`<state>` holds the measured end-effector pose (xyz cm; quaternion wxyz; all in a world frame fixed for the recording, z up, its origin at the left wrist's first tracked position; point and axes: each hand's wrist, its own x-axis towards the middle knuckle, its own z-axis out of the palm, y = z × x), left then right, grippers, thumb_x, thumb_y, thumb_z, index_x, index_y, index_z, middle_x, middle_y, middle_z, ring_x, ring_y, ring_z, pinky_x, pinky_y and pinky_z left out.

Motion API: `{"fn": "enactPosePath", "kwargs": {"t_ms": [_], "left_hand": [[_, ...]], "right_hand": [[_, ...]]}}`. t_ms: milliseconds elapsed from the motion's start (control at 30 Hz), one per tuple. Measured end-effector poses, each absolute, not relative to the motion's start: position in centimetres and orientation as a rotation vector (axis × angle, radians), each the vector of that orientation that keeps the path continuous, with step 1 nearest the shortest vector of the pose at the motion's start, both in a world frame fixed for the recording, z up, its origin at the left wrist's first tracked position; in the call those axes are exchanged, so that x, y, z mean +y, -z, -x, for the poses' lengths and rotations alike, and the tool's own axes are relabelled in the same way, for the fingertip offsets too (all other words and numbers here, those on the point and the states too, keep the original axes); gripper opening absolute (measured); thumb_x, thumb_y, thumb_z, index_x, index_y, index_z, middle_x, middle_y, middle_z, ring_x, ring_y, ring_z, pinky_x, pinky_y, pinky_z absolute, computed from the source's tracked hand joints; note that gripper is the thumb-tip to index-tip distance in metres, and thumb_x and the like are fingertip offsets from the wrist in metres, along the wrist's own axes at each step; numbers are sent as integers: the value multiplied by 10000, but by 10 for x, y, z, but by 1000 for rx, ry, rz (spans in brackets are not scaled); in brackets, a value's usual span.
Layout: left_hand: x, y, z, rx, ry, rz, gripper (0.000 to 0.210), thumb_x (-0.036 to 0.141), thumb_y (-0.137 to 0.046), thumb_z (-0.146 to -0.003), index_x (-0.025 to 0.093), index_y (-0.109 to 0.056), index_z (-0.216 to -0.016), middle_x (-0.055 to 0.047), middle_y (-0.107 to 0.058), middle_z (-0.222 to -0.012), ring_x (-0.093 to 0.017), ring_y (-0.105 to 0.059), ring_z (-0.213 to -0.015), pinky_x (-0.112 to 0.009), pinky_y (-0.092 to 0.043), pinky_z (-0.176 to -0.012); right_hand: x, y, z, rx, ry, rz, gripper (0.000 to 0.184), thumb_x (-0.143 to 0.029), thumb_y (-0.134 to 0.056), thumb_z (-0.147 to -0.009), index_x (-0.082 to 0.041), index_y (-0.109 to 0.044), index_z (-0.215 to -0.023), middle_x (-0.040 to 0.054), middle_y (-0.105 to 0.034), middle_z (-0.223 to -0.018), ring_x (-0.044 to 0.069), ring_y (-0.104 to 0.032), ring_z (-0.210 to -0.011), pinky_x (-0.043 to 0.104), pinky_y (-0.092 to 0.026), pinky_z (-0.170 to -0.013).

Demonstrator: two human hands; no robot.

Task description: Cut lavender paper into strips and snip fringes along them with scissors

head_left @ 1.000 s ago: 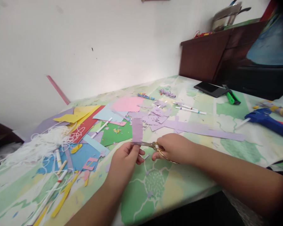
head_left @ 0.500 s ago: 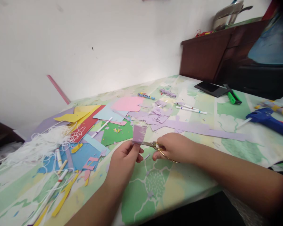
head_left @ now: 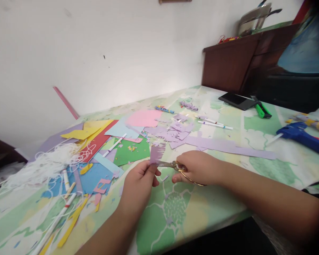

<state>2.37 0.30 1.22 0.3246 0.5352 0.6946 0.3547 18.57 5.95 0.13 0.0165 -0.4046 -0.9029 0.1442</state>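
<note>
My left hand [head_left: 142,179] pinches the lower end of a small purple paper piece [head_left: 156,153], whose right edge is cut into a fringe. In my right hand [head_left: 195,166] is a pair of scissors [head_left: 172,164] with gold-coloured handles. Its blades point left and meet the paper close above my left fingertips. Beyond the hands lie purple paper scraps [head_left: 177,132], some of them fringed, and a long purple paper strip [head_left: 228,147].
At the left are white string [head_left: 50,163], coloured paper sheets [head_left: 133,150] and several white marker pens [head_left: 114,145]. A blue glue gun [head_left: 305,136], a green cutter knife [head_left: 263,110] and a black phone [head_left: 236,100] lie at the right. A wall borders the table's far side.
The fringed edge of the purple paper now shows its slits spread apart more. The scissors have shifted slightly at the paper. Both hands stay almost in place.
</note>
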Motion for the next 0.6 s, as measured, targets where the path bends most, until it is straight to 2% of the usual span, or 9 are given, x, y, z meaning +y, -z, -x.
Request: {"fn": "enactPosePath", "kwargs": {"t_ms": [600], "left_hand": [[3, -4, -21, 1795, -948, -1395, 267, 397, -408, -683, 187, -536, -581, 39, -481, -392, -85, -419, -396, -181, -274, -409]], "right_hand": [[66, 2, -186, -2874, -446, 1169, 596, -678, -251, -608, -160, -547, -629, 30, -520, -540, 103, -400, -452, 208, -214, -409]]}}
